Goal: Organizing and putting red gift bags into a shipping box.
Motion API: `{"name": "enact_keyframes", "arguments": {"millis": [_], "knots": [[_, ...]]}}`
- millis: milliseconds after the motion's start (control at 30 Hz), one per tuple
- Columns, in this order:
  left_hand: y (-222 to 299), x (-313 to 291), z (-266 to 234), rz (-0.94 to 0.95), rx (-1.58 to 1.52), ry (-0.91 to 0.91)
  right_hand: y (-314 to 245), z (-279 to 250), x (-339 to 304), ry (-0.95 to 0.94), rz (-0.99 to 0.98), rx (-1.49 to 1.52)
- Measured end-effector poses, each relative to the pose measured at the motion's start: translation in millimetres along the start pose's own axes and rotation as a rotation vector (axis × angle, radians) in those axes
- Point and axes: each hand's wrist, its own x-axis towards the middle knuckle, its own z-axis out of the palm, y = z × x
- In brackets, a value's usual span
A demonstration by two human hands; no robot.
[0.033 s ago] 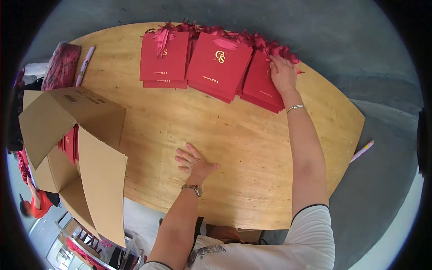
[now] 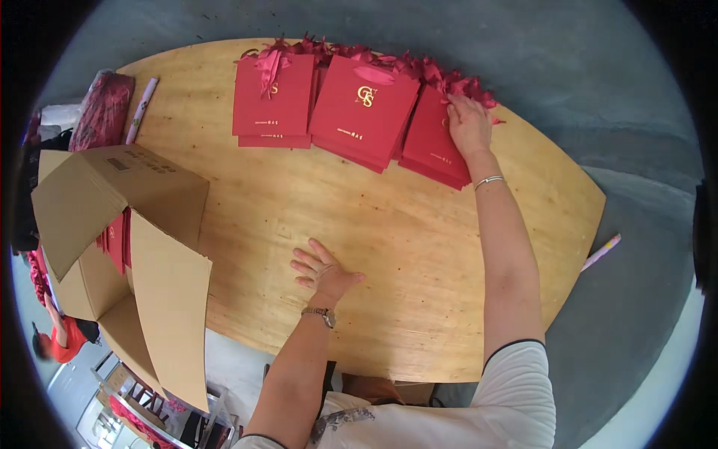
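Observation:
Three stacks of flat red gift bags with gold print and red ribbon handles lie along the far side of a wooden table (image 2: 419,299). They are the left stack (image 2: 273,97), the middle stack (image 2: 363,112) and the right stack (image 2: 434,138). At the top right edge of the right stack, my right hand (image 2: 471,127) has its fingers bent in on a bag beside the ribbons (image 2: 441,75); the fingertips are partly hidden. My left hand (image 2: 327,275) is over the bare middle of the table, fingers spread, holding nothing.
An open cardboard box (image 2: 161,176) stands at the left, with red bags (image 2: 116,239) inside. Behind it are a plastic-wrapped red bundle (image 2: 103,108) and a patterned roll (image 2: 142,110). Another roll (image 2: 602,252) lies past the right edge. A person in red (image 2: 67,340) is at far left.

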Motion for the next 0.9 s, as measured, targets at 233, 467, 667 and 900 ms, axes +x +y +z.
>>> {"name": "enact_keyframes", "arguments": {"millis": [233,467,667,900], "knots": [[1,-1,0,-0.029,0.017,-0.024,0,-5,-1,0.047,-0.022,0.04],[2,-3,-7,-0.028,0.025,-0.019,-10,-47,9,-0.137,0.001,0.018],[2,-3,-5,-0.025,0.031,-0.018,-12,-57,13,-0.133,0.068,0.001],[2,-5,-8,-0.033,0.034,-0.032,-15,-67,3,-0.039,0.061,0.097]]}}
